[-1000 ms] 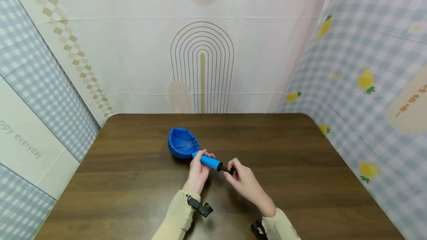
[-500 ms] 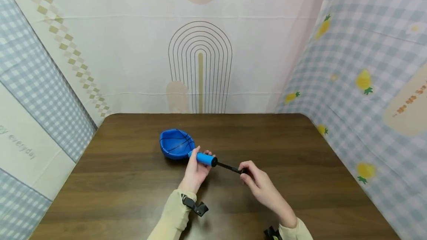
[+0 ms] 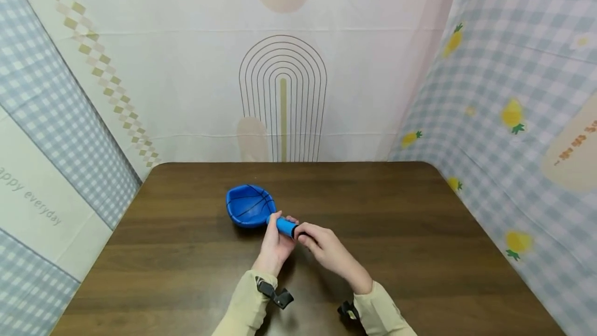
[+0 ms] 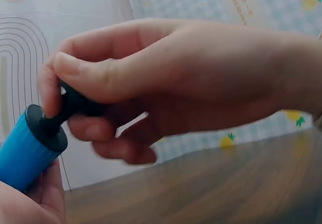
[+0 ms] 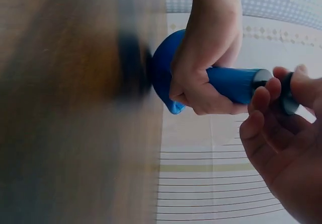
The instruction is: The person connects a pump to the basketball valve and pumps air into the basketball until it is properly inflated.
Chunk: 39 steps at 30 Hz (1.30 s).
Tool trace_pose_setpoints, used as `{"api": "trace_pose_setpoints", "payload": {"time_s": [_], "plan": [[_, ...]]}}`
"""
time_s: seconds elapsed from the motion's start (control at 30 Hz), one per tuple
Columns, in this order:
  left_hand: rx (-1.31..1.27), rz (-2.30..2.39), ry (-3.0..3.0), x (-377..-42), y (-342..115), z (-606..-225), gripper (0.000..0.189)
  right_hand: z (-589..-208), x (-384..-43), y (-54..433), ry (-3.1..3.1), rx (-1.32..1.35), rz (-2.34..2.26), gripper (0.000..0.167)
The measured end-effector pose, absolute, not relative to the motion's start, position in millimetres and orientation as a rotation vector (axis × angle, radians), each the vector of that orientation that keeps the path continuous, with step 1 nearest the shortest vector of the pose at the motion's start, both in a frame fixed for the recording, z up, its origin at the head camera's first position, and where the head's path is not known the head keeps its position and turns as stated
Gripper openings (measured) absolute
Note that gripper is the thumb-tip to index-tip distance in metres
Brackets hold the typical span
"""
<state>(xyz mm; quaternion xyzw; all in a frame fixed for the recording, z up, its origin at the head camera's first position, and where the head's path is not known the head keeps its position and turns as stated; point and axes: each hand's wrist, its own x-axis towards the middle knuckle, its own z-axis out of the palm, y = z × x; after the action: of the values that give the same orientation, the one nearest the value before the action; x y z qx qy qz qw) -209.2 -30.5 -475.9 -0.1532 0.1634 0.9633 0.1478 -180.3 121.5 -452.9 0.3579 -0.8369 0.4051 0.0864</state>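
Note:
A partly collapsed blue ball [image 3: 249, 206] with black seam lines, dented in like a bowl, rests on the table left of my hands. My left hand [image 3: 276, 245] grips the blue barrel of a hand pump [image 3: 286, 227], whose far end meets the ball; the joint itself is hidden by my fingers. With curled fingers and thumb, my right hand [image 3: 326, 250] holds the pump's black handle [image 4: 75, 103], close against the barrel's black end cap. Only a short bit of the rod shows in the right wrist view.
The dark brown wooden table [image 3: 396, 211] spreads around both hands. A pale printed cloth [image 3: 196, 92] hangs behind its far edge, and blue checked cloth [image 3: 485, 144] hangs at the sides. Black straps with camera mounts [image 3: 275, 293] sit on both wrists.
My right hand first drew the pump handle out to the right, baring a long black rod, then pushed it back to the barrel. The ball shifted slightly left and is still dented.

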Motion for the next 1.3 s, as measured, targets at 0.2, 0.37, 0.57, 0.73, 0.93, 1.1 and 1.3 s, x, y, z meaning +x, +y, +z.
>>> {"api": "trace_pose_setpoints", "payload": {"time_s": [0.2, 0.37, 0.57, 0.73, 0.93, 1.1, 1.3], "plan": [[-0.435, 2.757, 0.568, -209.3, -35.5, -482.7, 0.022, -448.3, -160.3, 126.3, -2.625, 1.074, 1.12, 0.016], [-0.425, 2.748, 0.597, -213.5, -37.4, -488.0, 0.023, -434.6, -135.2, 134.4, -2.576, 1.047, 1.105, 0.007], [-0.466, 2.777, 0.51, -222.3, -39.2, -488.3, 0.023, -414.2, -115.8, 146.3, -2.49, 1.013, 1.129, 0.011], [-0.503, 2.788, 0.462, -218.1, -35.6, -486.4, 0.025, -425.2, -120.4, 137.8, -2.495, 0.973, 1.101, 0.011], [-0.532, 2.773, 0.45, -210.9, -28.1, -488.7, 0.031, -447.6, -142.6, 119.5, -2.58, 0.92, 1.049, 0.008], [-0.553, 2.752, 0.46, -207.7, -25.2, -492.4, 0.034, -452.5, -157.0, 111.5, -2.674, 0.923, 1.023, 0.006], [-0.49, 2.75, 0.585, -210.9, -29.2, -493.5, 0.029, -449.7, -153.0, 110.9, -2.684, 0.956, 0.994, 0.008]]}}
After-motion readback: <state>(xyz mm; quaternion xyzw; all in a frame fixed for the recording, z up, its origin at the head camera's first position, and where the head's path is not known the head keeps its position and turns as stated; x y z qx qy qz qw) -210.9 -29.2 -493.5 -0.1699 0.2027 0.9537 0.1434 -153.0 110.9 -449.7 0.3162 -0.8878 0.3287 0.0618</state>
